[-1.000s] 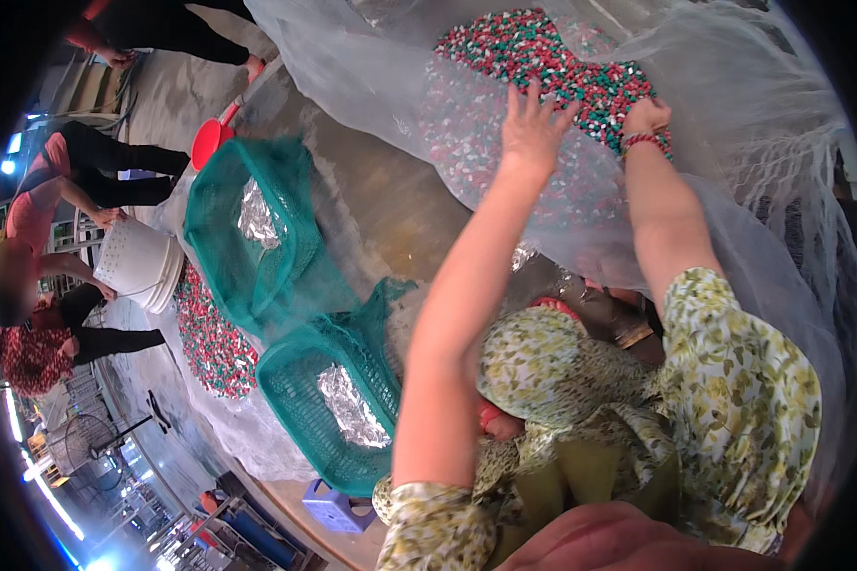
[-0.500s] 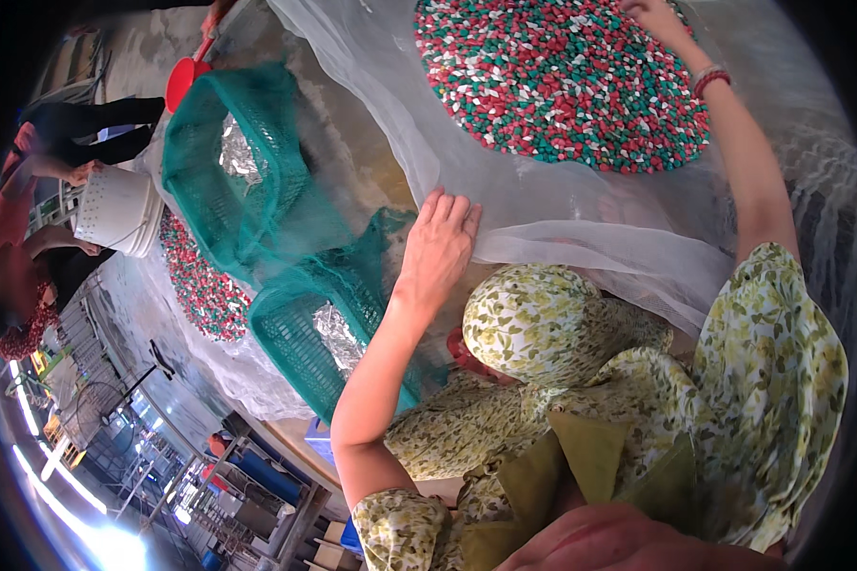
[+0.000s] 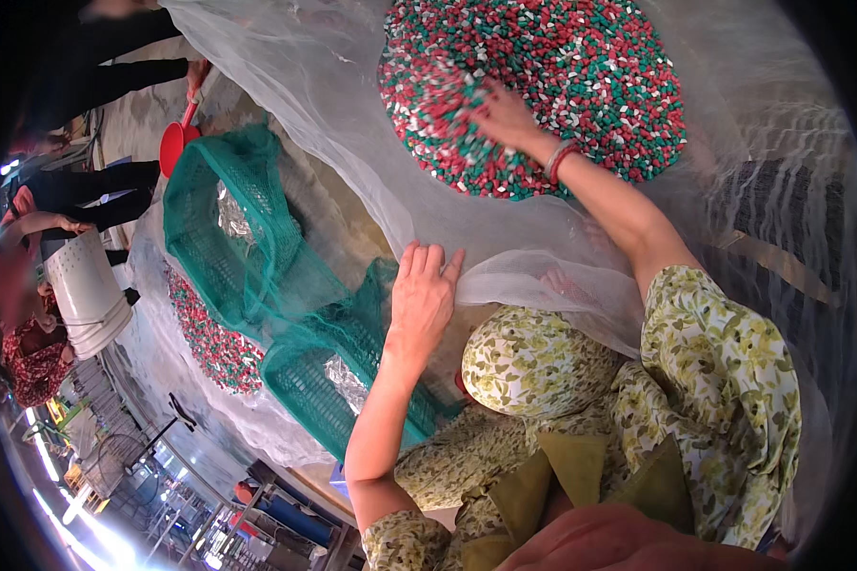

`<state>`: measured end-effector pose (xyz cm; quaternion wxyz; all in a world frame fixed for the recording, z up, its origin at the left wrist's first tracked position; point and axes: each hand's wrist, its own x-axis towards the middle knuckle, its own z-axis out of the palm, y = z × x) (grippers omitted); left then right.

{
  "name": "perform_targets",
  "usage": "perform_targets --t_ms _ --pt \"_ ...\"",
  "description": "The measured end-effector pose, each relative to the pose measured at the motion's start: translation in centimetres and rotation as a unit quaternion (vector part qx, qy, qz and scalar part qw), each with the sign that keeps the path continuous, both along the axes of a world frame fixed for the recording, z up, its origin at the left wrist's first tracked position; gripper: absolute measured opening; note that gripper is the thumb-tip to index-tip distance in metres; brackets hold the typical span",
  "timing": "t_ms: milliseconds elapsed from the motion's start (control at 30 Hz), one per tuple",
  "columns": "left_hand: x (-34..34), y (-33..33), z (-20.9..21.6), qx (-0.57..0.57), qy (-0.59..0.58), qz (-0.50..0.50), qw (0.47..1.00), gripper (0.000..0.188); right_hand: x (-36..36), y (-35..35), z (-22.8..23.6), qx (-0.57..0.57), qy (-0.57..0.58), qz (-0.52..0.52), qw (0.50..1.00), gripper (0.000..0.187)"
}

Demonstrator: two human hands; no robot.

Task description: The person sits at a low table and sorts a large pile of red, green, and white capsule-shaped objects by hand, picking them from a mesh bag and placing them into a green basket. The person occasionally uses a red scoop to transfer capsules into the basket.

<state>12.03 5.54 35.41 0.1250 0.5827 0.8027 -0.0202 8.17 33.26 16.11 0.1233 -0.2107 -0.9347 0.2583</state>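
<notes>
A broad round pile of small red, green and white pieces (image 3: 581,76) lies on a white mesh sheet (image 3: 352,105) in front of me. My right hand (image 3: 507,119) is in the left part of the pile, its fingers stretched out and touching the pieces. Around those fingertips the pieces are smeared by motion. My left hand (image 3: 423,300) grips the near edge of the mesh sheet, fingers curled over it; its thumb side faces the pile. My knee, in a leaf-patterned garment (image 3: 533,362), is just under that edge.
Two green baskets draped with green netting, a farther one (image 3: 195,214) and a nearer one (image 3: 305,385), stand at left with crinkled silver foil inside. Beyond lies another pile (image 3: 209,333). A person's hand holds a red scoop (image 3: 173,147); another person holds a white bucket (image 3: 86,290).
My right hand has swept left and nearer, from the far right of the pile into its left part, stirring pieces. The left hand keeps its grip. The white bucket has tilted and sunk lower.
</notes>
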Motion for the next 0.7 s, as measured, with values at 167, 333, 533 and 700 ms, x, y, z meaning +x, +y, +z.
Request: perform_targets --t_ms 167,333,533,700 --pt "-0.6 -0.6 0.1 -0.027 0.001 0.014 1.000 0.040 1.8 -12.4 2.1 0.102 0.006 0.158 0.982 0.063" --pt "-1.6 -1.5 -0.7 -0.060 -0.035 0.023 0.997 0.039 -0.5 -12.2 1.2 0.065 0.043 0.189 0.979 0.057" --pt "-1.7 -2.8 -1.0 0.005 -0.065 0.060 0.996 0.038 -6.6 3.2 -6.6 0.090 -0.190 0.305 0.929 0.047" --pt "-1.3 -4.5 -1.5 0.018 -0.053 0.100 0.993 0.038 -10.2 2.6 4.3 -0.077 -0.299 0.085 0.947 0.059"
